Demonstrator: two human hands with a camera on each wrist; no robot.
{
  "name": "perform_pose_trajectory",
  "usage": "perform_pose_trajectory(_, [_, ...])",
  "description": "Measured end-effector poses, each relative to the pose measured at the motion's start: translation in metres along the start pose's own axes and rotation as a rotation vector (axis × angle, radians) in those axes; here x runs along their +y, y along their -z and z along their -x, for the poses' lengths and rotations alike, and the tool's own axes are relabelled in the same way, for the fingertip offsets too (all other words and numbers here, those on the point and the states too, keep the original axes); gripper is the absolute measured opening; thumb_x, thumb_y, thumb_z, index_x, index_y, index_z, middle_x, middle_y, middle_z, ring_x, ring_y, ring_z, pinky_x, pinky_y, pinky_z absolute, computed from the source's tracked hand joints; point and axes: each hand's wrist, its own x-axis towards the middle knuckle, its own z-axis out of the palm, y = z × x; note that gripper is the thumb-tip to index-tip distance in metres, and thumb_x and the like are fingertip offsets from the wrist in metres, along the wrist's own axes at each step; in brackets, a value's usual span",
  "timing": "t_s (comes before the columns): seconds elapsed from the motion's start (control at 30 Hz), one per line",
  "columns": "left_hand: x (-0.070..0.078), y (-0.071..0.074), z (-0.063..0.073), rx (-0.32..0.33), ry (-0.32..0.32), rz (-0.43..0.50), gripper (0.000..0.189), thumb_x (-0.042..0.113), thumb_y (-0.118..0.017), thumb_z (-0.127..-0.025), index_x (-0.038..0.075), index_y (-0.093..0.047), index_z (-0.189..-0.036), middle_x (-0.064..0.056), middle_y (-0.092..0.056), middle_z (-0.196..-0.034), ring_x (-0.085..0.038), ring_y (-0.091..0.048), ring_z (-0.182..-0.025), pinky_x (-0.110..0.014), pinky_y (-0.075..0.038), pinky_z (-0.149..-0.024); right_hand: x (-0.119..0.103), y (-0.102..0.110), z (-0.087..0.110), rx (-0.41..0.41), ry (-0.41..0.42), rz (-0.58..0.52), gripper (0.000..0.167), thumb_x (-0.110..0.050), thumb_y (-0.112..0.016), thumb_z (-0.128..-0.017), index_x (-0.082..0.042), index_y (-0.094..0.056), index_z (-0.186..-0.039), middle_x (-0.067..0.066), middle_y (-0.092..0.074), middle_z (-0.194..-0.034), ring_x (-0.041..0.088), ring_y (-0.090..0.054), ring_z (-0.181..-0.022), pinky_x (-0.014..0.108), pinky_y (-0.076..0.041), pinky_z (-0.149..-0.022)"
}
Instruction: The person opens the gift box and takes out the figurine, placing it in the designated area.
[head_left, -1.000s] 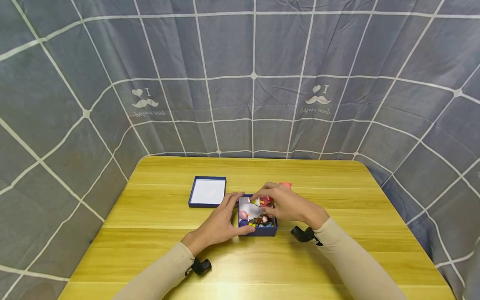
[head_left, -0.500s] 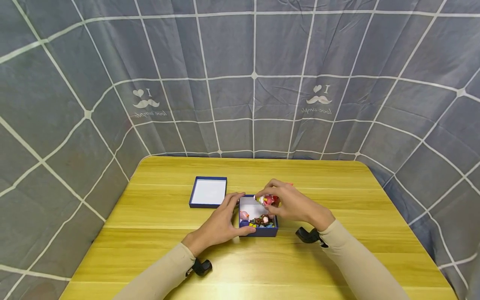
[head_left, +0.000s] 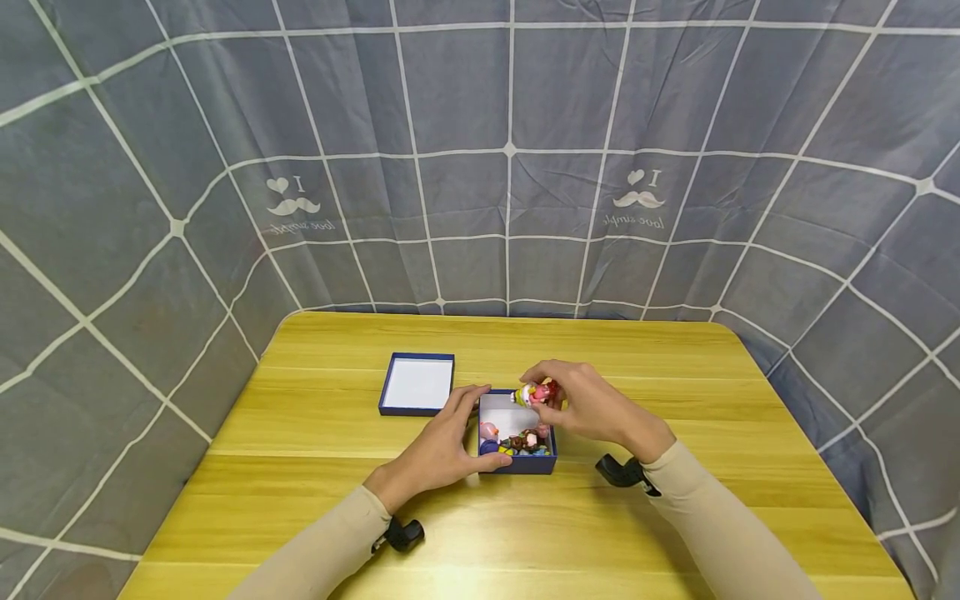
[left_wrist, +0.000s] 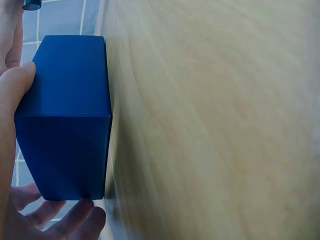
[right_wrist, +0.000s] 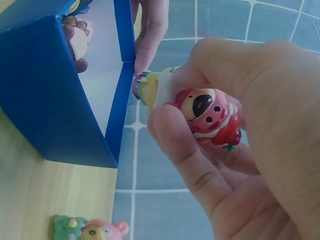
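Observation:
A small open blue box (head_left: 525,467) with a white inside stands on the table. My left hand (head_left: 444,446) grips it from the left, thumb on the near wall and fingers at the far side, as the left wrist view also shows. Inside, toy figures (head_left: 528,440) in brown, pink, yellow and blue lie along the near wall. My right hand (head_left: 592,404) pinches a pink bear figurine (right_wrist: 205,110) between thumb and fingers, tilted on its side over the box's far right corner. It has a red strawberry and a white and yellow body, partly covered by my fingers.
The box's lid (head_left: 417,383), white inside with a blue rim, lies inside-up at the far left of the box. In the right wrist view a pink and green toy figure (right_wrist: 102,230) stands on the table. A grey checked curtain (head_left: 465,192) hangs behind.
My right hand has moved slightly right and away from the box's inside, carrying the bear figurine. It now covers the pink toy behind it in the head view. My left hand stays on the box.

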Motion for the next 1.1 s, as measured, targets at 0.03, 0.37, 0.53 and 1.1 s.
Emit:
perform_pose_trajectory(0.03, [0.0,0.0,0.0,0.0,-0.001,0.0,0.118,0.069,-0.091,-0.095,0.016,-0.034,-0.183,-0.01,-0.039,-0.184,-0.036,-0.063,-0.155,-0.06,-0.055,-0.129,0.0,0.0,0.0,0.004,-0.008,-0.005,0.034,-0.011,-0.085,-0.106,-0.004,-0.077,-0.138,0.009,-0.085,-0.126,0.003,-0.073,-0.092,0.026,-0.069,-0.081])
perform_pose_trajectory(0.37, [-0.001,0.0,-0.001,0.007,-0.014,-0.011,0.117,0.068,-0.092,-0.095,0.015,-0.035,-0.182,-0.009,-0.04,-0.183,-0.035,-0.065,-0.153,-0.059,-0.056,-0.129,0.005,0.004,0.003,0.077,0.039,0.007,0.021,-0.01,-0.088,-0.104,-0.006,-0.08,-0.123,0.003,-0.085,-0.107,-0.001,-0.071,-0.084,0.032,-0.07,-0.074])
perform_pose_trajectory(0.53, [-0.001,-0.001,-0.001,0.009,-0.014,-0.012,0.117,0.069,-0.092,-0.094,0.015,-0.035,-0.182,-0.01,-0.041,-0.183,-0.035,-0.065,-0.152,-0.059,-0.056,-0.128,0.009,0.006,0.005,0.102,0.062,0.029,0.02,-0.009,-0.089,-0.103,-0.005,-0.082,-0.122,0.004,-0.086,-0.106,-0.002,-0.07,-0.081,0.028,-0.068,-0.073])
perform_pose_trajectory(1.1, [-0.002,-0.001,-0.001,0.004,-0.021,-0.014,0.117,0.07,-0.09,-0.095,0.015,-0.035,-0.183,-0.011,-0.04,-0.183,-0.039,-0.063,-0.157,-0.06,-0.056,-0.129,0.018,0.012,0.014,0.141,0.024,0.042,0.021,-0.016,-0.092,-0.104,-0.007,-0.085,-0.122,-0.001,-0.084,-0.1,-0.002,-0.069,-0.08,0.026,-0.067,-0.075])
